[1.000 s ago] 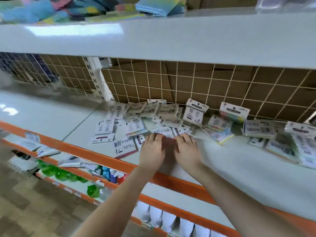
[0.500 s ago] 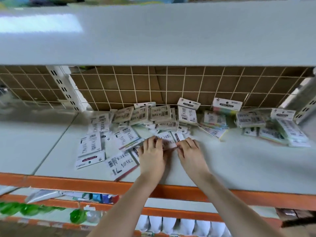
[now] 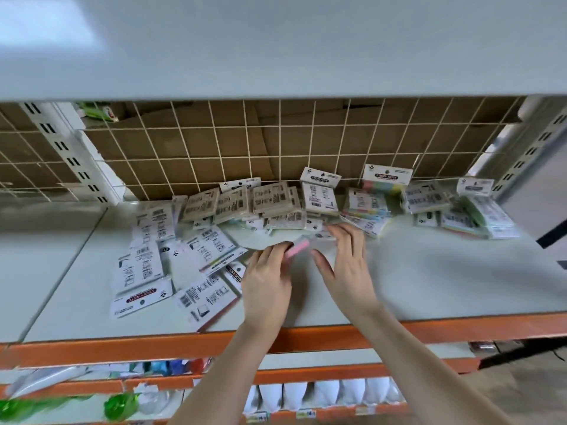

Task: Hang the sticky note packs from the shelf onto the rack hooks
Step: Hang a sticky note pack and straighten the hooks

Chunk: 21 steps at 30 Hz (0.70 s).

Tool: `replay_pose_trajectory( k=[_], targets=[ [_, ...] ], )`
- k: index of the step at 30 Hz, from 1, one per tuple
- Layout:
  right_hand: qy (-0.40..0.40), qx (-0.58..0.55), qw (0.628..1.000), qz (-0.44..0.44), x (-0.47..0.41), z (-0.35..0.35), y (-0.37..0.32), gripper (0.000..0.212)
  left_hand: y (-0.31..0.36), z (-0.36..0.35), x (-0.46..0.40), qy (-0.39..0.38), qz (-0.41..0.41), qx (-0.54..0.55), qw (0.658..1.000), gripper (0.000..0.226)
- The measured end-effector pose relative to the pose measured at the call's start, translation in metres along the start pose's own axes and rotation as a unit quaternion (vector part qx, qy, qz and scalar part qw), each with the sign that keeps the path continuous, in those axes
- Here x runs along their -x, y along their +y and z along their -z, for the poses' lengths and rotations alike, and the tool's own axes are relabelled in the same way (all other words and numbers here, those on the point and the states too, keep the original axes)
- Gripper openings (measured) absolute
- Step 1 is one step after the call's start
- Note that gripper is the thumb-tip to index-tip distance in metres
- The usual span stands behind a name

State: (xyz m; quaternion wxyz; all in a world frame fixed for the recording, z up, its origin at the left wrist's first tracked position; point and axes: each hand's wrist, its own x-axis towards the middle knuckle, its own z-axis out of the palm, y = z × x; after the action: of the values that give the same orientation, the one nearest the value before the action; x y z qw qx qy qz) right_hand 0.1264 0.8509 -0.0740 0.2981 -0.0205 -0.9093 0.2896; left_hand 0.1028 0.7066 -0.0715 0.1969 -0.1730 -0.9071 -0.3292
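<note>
A white shelf with an orange front edge carries a loose scatter of sticky note packs; the wire grid at its back, with brown cardboard behind it, serves as the landmark here. Far left of the grid stands a slotted white upright. Below the grid's left part, several packs lie flat toward the shelf front, among them one with a red label nearest the orange edge and a barcode-side-up pack just right of it. Tight against the foot of the grid, a row of packs leans and overlaps, backs showing.

Out from the grid's middle, the left hand reaches over the shelf, its fingers curled round one end of a pink pack that is blurred. Just right, the right hand faces it with fingers spread and gently bent; whether they touch the pink pack cannot be told.

Further right at the grid's foot, one white-headed pack stands upright, then a pastel pack leans on the wires, and a heap of more packs lies below the grid's right end. Under the shelf, lower shelves hold green bottles and white pouches.
</note>
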Motion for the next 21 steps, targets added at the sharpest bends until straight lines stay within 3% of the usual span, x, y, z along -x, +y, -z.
replay_pose_trajectory(
  k=[5, 10, 14, 17, 21],
  targets=[
    [0.024, 0.086, 0.992, -0.093, -0.008, 0.008, 0.015, 0.046, -0.002, 0.003, -0.007, -0.007, 0.012, 0.082, 0.996, 0.012],
    [-0.079, 0.211, 0.952, -0.208, -0.016, 0.027, 0.052, 0.036, 0.013, -0.009, -0.016, -0.035, 0.097, 0.158, 0.982, 0.009],
    [-0.108, 0.207, 0.955, -0.183, -0.021, 0.040, 0.064, 0.018, 0.030, -0.019, -0.007, -0.059, 0.192, 0.268, 0.942, 0.014],
    [-0.057, 0.153, 0.973, -0.166, -0.022, 0.047, 0.062, 0.015, 0.033, -0.021, -0.003, -0.068, 0.224, 0.325, 0.916, 0.032],
    [0.018, 0.019, 0.985, -0.170, -0.016, 0.058, 0.054, 0.013, 0.027, -0.020, -0.002, -0.046, 0.209, 0.364, 0.906, 0.033]
  ],
)
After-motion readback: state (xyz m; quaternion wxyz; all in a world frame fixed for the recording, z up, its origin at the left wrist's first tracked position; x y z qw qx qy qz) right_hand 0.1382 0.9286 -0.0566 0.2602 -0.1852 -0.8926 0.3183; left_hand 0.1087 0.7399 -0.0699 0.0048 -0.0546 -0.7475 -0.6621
